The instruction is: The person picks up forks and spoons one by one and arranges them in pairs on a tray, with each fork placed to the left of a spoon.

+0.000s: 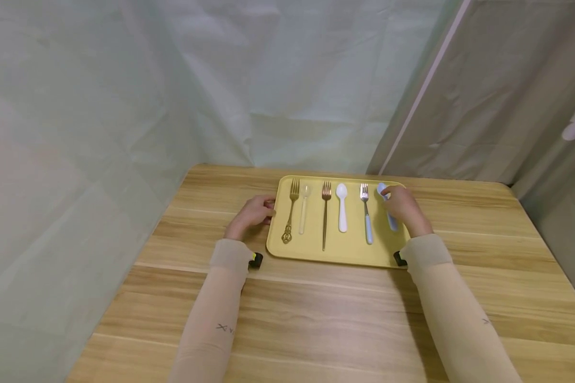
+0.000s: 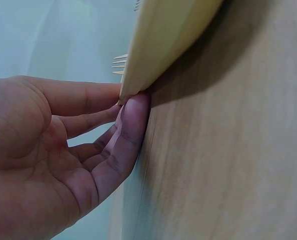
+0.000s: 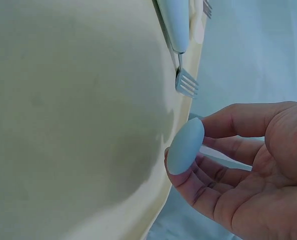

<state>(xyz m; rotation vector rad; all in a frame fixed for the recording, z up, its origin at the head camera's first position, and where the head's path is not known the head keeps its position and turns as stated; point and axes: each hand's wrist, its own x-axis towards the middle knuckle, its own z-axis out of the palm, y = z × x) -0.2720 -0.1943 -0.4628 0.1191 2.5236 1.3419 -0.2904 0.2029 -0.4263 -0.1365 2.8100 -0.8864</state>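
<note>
My left hand (image 1: 257, 210) pinches the left rim of a yellow tray (image 1: 311, 257), with a finger curled against its underside in the left wrist view. My right hand (image 1: 403, 206) grips a light blue spoon (image 3: 186, 146) between thumb and fingers over the tray's right end. Just left of that spoon lies a fork with a blue handle (image 1: 368, 230). Further left on the tray are a white spoon (image 1: 342, 213), a copper-coloured fork (image 1: 325, 213), a clear spoon (image 1: 303, 213) and an ornate gold fork (image 1: 291, 210).
The tray lies near the far edge of a wooden table (image 1: 325, 319). Pale hanging sheets (image 1: 306, 96) close off the back and left side, and a grey-brown curtain (image 1: 469, 106) hangs at the right.
</note>
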